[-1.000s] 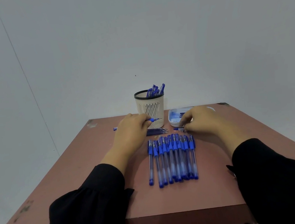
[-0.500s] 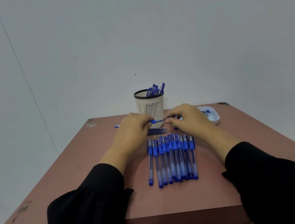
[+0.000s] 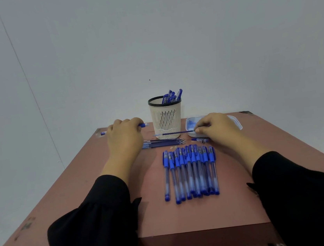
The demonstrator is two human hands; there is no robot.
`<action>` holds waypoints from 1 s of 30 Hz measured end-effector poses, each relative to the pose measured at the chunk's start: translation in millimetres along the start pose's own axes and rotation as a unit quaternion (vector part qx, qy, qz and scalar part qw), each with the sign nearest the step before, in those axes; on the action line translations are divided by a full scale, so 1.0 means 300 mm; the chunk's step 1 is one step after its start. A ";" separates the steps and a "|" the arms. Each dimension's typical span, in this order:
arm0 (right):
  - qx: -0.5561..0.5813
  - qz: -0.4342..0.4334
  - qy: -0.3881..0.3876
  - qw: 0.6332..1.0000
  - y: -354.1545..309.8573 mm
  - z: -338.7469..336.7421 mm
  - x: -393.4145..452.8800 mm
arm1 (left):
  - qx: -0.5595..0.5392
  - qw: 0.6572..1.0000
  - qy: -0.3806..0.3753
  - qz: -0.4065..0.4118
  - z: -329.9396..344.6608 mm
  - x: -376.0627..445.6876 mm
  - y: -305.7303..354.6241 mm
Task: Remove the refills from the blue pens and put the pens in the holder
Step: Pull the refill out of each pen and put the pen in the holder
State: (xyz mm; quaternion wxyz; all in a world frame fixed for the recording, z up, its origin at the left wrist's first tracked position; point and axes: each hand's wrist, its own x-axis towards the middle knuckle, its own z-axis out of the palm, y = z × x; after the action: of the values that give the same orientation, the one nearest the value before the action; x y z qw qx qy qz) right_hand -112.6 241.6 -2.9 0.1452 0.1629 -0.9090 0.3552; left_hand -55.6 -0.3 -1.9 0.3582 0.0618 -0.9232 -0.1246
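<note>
1. Two hands work over a reddish-brown table (image 3: pixel 108 190), both in black sleeves, held well apart.
2. One pen barrel (image 3: pixel 144 125) lies crosswise in the left hand (image 3: pixel 125 136), whose fingers curl round it; its ends stick out on both sides of the fist.
3. One thin dark refill (image 3: pixel 173 133) is pinched at its end by the right hand (image 3: pixel 217 129) and stretches level in front of the holder.
4. About ten capped blue pens (image 3: pixel 190 172) lie side by side in a row near the table's middle, with clear barrels and blue grips; the exact count is hard to tell.
5. One cream slotted holder (image 3: pixel 166 120) with a black rim stands upright at the far edge, with several blue pens (image 3: pixel 172 96) leaning inside.
6. Several loose refills (image 3: pixel 163 143) lie bundled between the holder and the row.
7. One shallow white tray (image 3: pixel 236 123) sits right of the holder, partly behind the right hand.
8. No writing is legible.
</note>
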 end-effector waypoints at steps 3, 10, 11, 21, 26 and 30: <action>-0.075 -0.022 -0.012 0.997 -0.037 0.025 0.008 | 0.001 1.000 -0.004 0.001 0.000 0.001 0.009; -0.153 -0.050 -0.044 0.986 -0.082 0.059 0.030 | -0.006 1.000 -0.011 -0.003 -0.001 0.000 0.017; -0.159 -0.051 -0.044 0.985 -0.082 0.060 0.030 | -0.007 1.000 -0.013 -0.003 0.001 0.001 0.017; -0.163 -0.058 -0.049 0.984 -0.075 0.073 0.038 | -0.007 1.000 -0.028 0.002 0.005 -0.004 0.034; -0.161 -0.064 -0.048 0.984 -0.074 0.069 0.037 | -0.008 1.000 -0.029 0.005 0.007 -0.005 0.035; -0.112 -0.054 -0.072 0.990 -0.081 0.055 0.029 | -0.009 1.000 -0.030 0.005 0.007 -0.005 0.035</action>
State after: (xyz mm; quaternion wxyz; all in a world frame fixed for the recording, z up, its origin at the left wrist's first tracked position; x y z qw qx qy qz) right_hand -113.1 211.6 3.2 0.1160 0.2193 -0.9410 0.2302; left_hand -56.2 10.5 -1.4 0.3317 0.0505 -0.9326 -0.1330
